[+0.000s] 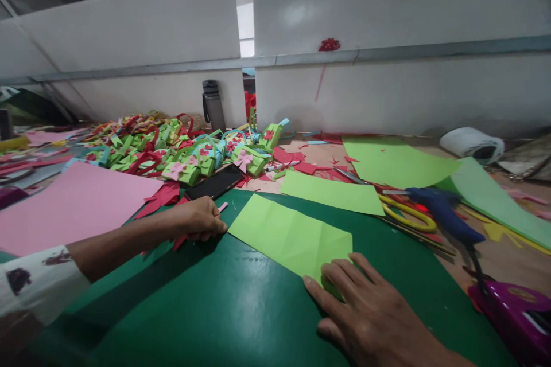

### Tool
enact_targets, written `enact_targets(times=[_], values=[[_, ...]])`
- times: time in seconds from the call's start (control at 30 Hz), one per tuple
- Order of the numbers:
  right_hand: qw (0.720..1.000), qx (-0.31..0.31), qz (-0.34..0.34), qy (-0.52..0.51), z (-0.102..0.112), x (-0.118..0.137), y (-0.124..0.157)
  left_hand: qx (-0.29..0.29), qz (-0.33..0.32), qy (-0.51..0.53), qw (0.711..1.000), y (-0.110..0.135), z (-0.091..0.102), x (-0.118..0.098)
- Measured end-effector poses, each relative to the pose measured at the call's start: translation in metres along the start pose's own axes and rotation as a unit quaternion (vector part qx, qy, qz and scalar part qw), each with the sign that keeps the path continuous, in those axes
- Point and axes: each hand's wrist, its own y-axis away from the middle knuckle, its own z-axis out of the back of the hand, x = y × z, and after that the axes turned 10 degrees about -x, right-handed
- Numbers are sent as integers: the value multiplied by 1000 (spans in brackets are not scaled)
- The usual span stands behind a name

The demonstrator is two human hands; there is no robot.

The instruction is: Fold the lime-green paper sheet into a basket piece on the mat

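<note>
Seemingly for steadiness, held lime sheet (288,229) near far edge of green surface (224,315), with spread right hand (365,307) and curled left hand (197,219) at opposite ends; couldn't confirm left pinch.

A grey rail (430,53) runs along white panels (387,0). Above the rail, a bright gap (246,23) parts the panels.

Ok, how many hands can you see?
2. The left hand is curled at the left corner of the creased green paper; the right hand is at the paper's right end. No other hands show.
</note>
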Motion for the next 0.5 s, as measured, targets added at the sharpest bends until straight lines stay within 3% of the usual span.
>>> enact_targets(times=[0.13, 0.23, 0.33, 0.37, 0.43, 0.5], values=[[1000, 10, -1, -5, 2, 0, -1, 5, -4, -54, 999, 7, 5, -6], [1000, 16, -7, -13, 2, -2, -1, -50, -61, -97, 992, 24, 2, -21], [998, 51, -14, -36, 5, -4, -2, -117, -179, -130, 968, 44, -17, -38], [996, 74, -19, -46, 7, -5, -3, -123, -291, -154, 936, 50, -27, -43], [990, 122, -34, -62, 13, -6, -4, -93, -422, -189, 882, 55, -47, -48], [984, 159, -43, -69, 21, -8, -5, -68, -486, -196, 849, 54, -63, -47]])
